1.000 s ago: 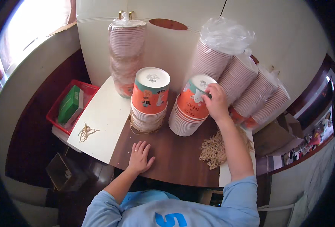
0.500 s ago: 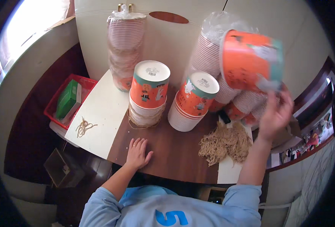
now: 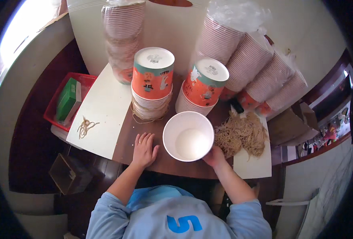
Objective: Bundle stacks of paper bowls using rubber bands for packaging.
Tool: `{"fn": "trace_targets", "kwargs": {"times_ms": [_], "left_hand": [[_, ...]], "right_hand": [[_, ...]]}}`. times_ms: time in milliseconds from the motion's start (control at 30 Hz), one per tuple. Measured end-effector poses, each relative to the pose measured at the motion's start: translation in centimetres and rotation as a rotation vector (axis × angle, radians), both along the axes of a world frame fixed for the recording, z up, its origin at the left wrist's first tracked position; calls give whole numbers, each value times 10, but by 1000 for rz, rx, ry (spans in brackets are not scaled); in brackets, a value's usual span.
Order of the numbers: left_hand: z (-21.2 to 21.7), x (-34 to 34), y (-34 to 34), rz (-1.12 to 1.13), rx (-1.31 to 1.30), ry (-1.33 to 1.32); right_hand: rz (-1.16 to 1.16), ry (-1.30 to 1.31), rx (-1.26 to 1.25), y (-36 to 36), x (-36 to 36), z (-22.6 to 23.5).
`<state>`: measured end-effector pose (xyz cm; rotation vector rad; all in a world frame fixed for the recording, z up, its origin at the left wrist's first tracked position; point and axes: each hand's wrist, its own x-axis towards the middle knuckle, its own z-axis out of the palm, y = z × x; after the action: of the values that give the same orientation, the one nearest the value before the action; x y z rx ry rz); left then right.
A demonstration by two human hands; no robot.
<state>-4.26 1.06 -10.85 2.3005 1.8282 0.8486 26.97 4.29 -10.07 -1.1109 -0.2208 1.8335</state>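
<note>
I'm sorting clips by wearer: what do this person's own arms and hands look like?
Light-blue fabric sleeves end roughly at the elbows, leaving the forearms bare. The left hand and right hand are gloveless; the left one wears a small, slim ring.

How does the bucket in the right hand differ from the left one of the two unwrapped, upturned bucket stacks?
The held bucket is single, while the left stack has several nested together. The held bucket's mouth faces the camera, showing its white inside; the left stack is upside down, showing a white base and orange-and-green side. The right hand grips the held bucket; no hand touches the left stack. Both are round.
</note>
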Motion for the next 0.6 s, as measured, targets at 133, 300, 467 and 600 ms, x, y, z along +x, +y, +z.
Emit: {"fn": "trace_targets", "kwargs": {"times_ms": [133,300,467,600], "left_hand": [[1,2,2,-6,15,-52],[1,-2,4,-28,15,-83],[2,-1,3,-42,15,-81],[1,-2,5,-72,27,-70]], "right_hand": [[-26,57,-6,3,-15,-25],[105,-290,-125,-5,-27,5],[336,-678,-92,-9,-17,36],[544,-1347,293,-4,21,38]]}}
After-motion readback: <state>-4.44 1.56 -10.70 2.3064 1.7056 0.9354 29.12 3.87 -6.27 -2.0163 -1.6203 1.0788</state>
